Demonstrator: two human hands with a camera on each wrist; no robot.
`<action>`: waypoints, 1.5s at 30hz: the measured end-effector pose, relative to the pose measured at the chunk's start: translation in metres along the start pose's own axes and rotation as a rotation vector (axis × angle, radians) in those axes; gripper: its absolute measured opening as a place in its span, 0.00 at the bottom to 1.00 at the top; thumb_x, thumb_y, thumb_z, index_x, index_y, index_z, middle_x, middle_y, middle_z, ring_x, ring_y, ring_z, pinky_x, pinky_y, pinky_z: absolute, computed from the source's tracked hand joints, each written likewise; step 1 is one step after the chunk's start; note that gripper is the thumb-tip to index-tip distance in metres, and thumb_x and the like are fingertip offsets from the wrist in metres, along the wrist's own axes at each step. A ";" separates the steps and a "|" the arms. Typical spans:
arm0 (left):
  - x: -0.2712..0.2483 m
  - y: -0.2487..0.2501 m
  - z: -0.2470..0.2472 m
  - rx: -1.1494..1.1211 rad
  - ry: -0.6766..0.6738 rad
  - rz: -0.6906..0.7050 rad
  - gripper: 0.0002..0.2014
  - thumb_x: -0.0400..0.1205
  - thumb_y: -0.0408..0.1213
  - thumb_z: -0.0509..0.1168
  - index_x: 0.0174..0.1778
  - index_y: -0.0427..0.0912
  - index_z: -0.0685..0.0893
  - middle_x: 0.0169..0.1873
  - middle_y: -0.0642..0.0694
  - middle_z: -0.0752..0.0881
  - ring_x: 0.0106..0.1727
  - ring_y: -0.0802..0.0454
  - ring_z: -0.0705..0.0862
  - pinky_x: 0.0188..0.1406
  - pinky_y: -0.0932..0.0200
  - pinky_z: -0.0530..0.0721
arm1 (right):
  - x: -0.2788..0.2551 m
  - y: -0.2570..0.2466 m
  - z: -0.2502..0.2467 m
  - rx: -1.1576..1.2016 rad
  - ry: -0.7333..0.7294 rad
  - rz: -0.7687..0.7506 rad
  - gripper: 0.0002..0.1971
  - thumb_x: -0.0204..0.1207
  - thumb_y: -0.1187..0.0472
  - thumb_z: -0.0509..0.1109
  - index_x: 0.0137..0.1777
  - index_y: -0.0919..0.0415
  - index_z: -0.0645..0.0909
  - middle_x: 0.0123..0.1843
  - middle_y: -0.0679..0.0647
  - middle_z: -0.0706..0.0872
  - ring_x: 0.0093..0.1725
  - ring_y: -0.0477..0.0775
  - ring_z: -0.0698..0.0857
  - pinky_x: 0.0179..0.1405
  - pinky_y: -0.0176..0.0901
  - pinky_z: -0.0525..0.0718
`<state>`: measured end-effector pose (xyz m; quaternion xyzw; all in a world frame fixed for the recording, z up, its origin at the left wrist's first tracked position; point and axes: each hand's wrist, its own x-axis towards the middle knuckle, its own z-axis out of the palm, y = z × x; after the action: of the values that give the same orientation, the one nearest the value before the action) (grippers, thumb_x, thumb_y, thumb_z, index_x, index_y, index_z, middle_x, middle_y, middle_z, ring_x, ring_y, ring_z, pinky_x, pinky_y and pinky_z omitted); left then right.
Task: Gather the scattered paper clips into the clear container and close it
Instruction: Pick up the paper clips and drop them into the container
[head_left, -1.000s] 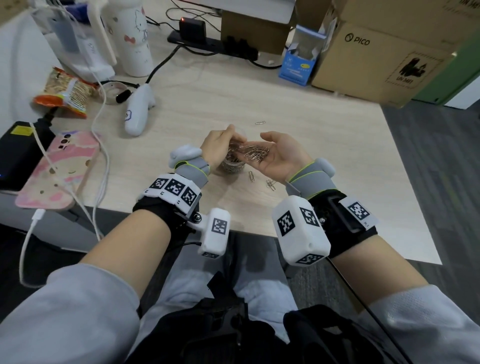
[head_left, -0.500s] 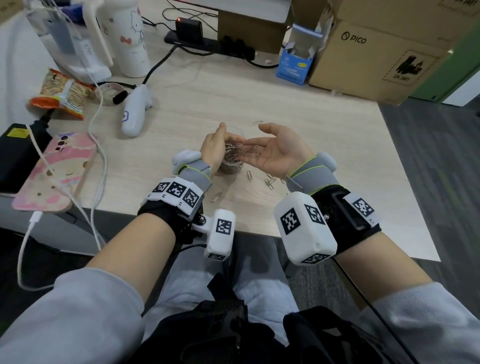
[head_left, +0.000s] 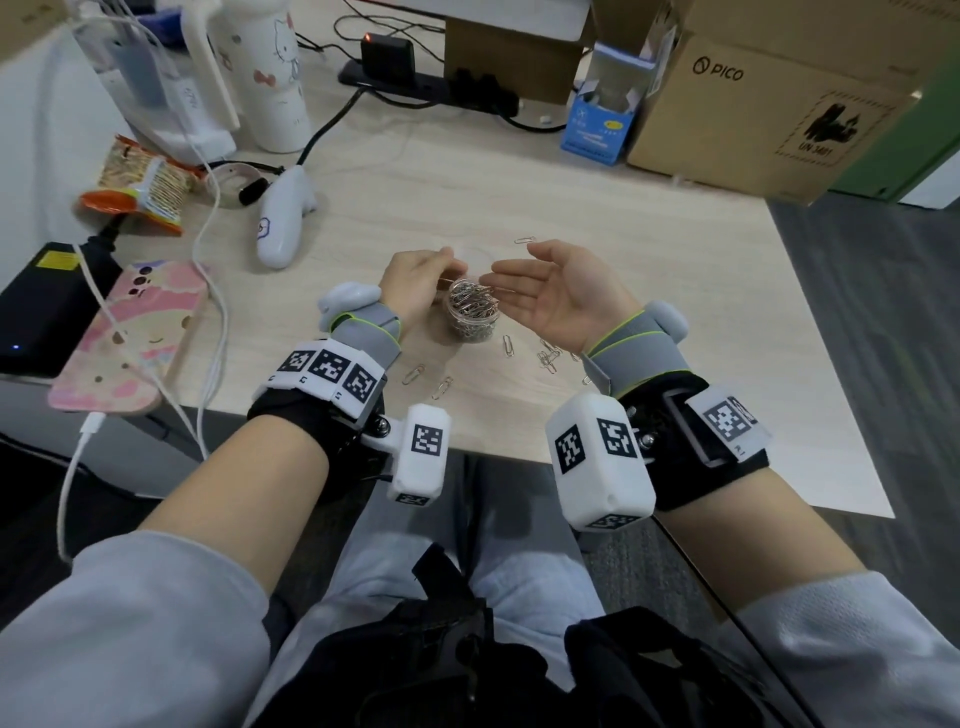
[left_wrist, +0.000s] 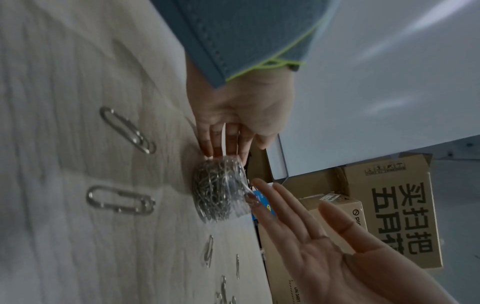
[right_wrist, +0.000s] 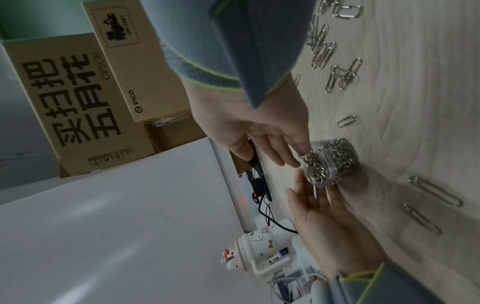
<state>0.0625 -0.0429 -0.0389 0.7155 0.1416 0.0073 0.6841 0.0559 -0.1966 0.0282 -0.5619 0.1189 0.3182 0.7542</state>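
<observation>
The clear container (head_left: 471, 313) stands on the table, heaped with silver paper clips, its top uncovered. My left hand (head_left: 447, 270) has straight fingers (left_wrist: 221, 142) touching the container (left_wrist: 218, 189) at its left side. My right hand (head_left: 511, 267) is held flat, palm up and empty, with its fingertips (right_wrist: 293, 156) at the rim of the container (right_wrist: 330, 162). Loose paper clips (head_left: 548, 358) lie under my right wrist; two more (head_left: 428, 380) lie by my left wrist and one (head_left: 524, 240) lies beyond my right hand. What looks like a clear lid (head_left: 470, 254) lies just behind the container.
A white controller (head_left: 280, 223), a phone (head_left: 130, 332) on a white cable and a snack packet (head_left: 140, 187) lie at the left. A white bottle (head_left: 270, 67), a blue box (head_left: 597, 124) and a cardboard box (head_left: 769, 104) stand at the back. The table's front edge (head_left: 493, 441) is close to my wrists.
A pile of clips lay in my right palm a second ago; that palm is now empty and flat. The left hand has drawn back from the palm to the container's side.
</observation>
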 end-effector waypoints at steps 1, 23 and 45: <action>-0.001 0.000 -0.004 0.038 0.012 -0.007 0.13 0.83 0.38 0.60 0.34 0.43 0.83 0.33 0.48 0.83 0.33 0.55 0.80 0.36 0.64 0.79 | 0.001 0.002 0.000 -0.015 0.004 -0.013 0.18 0.83 0.58 0.52 0.47 0.69 0.80 0.60 0.66 0.84 0.60 0.58 0.79 0.69 0.47 0.75; -0.074 0.007 -0.023 1.106 -0.017 -0.080 0.30 0.57 0.56 0.80 0.46 0.36 0.88 0.44 0.39 0.90 0.48 0.43 0.88 0.50 0.52 0.85 | -0.023 0.059 -0.025 -0.182 0.223 -0.284 0.05 0.78 0.68 0.63 0.44 0.64 0.81 0.40 0.55 0.86 0.24 0.46 0.86 0.25 0.31 0.83; -0.063 0.025 -0.001 0.918 -0.077 0.316 0.06 0.71 0.34 0.72 0.43 0.43 0.90 0.37 0.47 0.86 0.40 0.52 0.81 0.44 0.63 0.76 | -0.015 0.064 -0.084 -0.917 0.669 -0.356 0.31 0.59 0.54 0.82 0.65 0.56 0.81 0.69 0.53 0.77 0.61 0.54 0.82 0.61 0.37 0.77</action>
<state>0.0068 -0.0562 -0.0024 0.9558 -0.0056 0.0214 0.2933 0.0204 -0.2688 -0.0421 -0.9114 0.1048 0.0113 0.3979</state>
